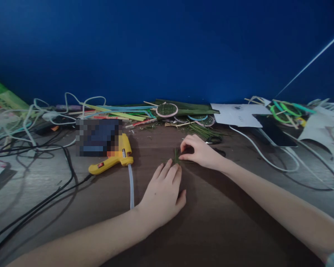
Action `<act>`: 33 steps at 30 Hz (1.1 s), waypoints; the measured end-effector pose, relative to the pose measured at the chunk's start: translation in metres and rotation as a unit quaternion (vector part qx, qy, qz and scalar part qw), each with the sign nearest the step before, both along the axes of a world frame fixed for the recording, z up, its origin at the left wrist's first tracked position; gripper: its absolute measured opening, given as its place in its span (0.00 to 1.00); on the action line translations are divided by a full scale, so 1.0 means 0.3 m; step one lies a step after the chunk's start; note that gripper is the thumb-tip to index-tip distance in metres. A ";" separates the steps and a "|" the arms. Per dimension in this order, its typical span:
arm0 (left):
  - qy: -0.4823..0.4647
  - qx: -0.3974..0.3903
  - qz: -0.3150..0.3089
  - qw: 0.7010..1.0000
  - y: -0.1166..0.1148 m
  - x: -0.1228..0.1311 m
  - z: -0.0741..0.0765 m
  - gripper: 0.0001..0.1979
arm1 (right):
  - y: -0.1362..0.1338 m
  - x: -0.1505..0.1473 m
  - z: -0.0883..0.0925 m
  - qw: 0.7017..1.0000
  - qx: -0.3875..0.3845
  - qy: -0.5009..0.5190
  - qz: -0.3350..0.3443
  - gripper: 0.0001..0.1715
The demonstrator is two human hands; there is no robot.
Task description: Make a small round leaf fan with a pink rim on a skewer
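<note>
Small narrow green leaf strips (176, 154) lie on the brown tabletop between my two hands. My left hand (163, 189) rests palm down, fingers stretched out, its fingertips at the near end of the strips. Thumb and forefinger of my right hand (199, 151) are pinched together at the strips' right side; the exact grip is partly hidden by the fingers. Behind my right hand, dark scissor handles (215, 139) show in part beside a pile of cut green strips (199, 130). To the left lies a yellow hot glue gun (111, 159) with a clear glue stick (131, 185) sticking out.
A round woven green piece with a pale rim (167, 109) leans on long leaves at the back. White paper (239, 114) and a phone (278, 130) with white cable (263, 155) lie at right. Black cables (52, 191) cross the left. A blue wall (167, 48) stands behind.
</note>
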State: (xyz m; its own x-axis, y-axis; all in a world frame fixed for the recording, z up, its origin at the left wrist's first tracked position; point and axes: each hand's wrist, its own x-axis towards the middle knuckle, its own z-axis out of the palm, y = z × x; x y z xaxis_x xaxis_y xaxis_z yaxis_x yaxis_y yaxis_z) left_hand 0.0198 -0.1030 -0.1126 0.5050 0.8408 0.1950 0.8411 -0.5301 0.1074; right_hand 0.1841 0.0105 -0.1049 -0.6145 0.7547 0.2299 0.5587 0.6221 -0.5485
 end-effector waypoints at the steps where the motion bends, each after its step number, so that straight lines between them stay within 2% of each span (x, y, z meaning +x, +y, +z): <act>1: -0.001 -0.001 0.000 1.000 -0.001 0.000 0.000 0.24 | 0.000 0.001 0.000 1.000 0.001 -0.001 0.003 0.10; 33: -0.003 0.026 -0.006 1.000 -0.001 -0.001 0.002 0.23 | 0.011 0.007 0.018 0.998 0.024 -0.029 0.041 0.13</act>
